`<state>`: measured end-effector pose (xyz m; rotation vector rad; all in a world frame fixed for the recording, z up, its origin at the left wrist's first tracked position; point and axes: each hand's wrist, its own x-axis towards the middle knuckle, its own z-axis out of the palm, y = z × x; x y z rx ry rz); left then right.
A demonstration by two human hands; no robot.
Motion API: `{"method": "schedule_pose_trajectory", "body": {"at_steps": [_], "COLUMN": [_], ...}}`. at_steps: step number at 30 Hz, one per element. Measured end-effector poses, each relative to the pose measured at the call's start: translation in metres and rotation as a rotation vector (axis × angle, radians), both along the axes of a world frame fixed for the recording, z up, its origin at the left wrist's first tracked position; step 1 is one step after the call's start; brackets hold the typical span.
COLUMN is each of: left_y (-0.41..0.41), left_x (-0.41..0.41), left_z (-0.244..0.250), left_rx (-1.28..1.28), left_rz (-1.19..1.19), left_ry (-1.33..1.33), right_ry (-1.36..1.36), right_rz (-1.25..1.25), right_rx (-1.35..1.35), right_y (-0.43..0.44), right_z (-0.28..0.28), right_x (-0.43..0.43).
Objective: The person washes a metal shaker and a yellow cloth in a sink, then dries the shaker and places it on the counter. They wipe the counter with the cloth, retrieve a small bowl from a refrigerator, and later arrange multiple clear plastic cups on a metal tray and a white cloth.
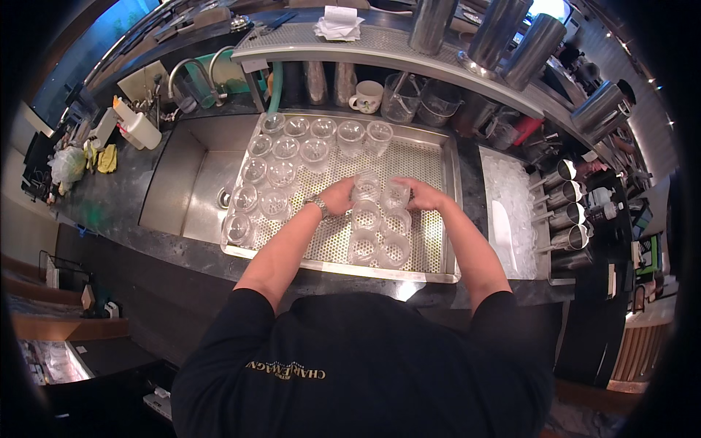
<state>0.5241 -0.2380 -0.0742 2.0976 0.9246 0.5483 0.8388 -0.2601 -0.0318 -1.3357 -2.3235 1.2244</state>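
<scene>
Several clear glass tumblers stand in two short rows on the perforated metal drain tray [421,164] before me. My left hand [338,197], with a metal-banded watch [317,205] at the wrist, grips the far-left tumbler [366,186] of this group from its left side. From the opposite side, my right hand [423,194] holds the far-right tumbler [396,195]. Nearer to me are a middle pair, including a ribbed tumbler [366,215], and a front pair, including another tumbler [394,251]. More clear glasses [285,148] line the tray's left and far sides.
Left of the tray lies a steel sink [211,175]. An ice bin [506,191] with a white scoop [503,230] is at right, beside several steel jugs [569,191]. A steel shelf [378,53] overhangs the far side, above a mug [367,97] and ice buckets [401,98].
</scene>
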Motion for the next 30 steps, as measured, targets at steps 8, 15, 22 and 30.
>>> {"method": "schedule_pose_trajectory", "body": {"at_steps": [8,15,22,30], "left_y": [0.012,0.083,0.118,0.097], "left_x": [0.003,0.037,0.042,0.050], "left_z": [0.087,0.090,0.062,0.096], "left_rx": [0.098,0.671,0.759,0.436], "left_rz": [0.204,0.252,0.168,0.286], "left_ry": [0.335,0.659,0.961,0.703], "right_ry": [-0.412,-0.243,-0.288,0.471], "right_rz": [-0.336,-0.444,-0.534,-0.972], "right_rx": [0.148,0.594,0.435,-0.170], "right_y": [0.083,0.120,0.121,0.088], "right_z": [0.017,0.020,0.012,-0.008], "right_x": [0.005,-0.082,-0.070,0.000]}}
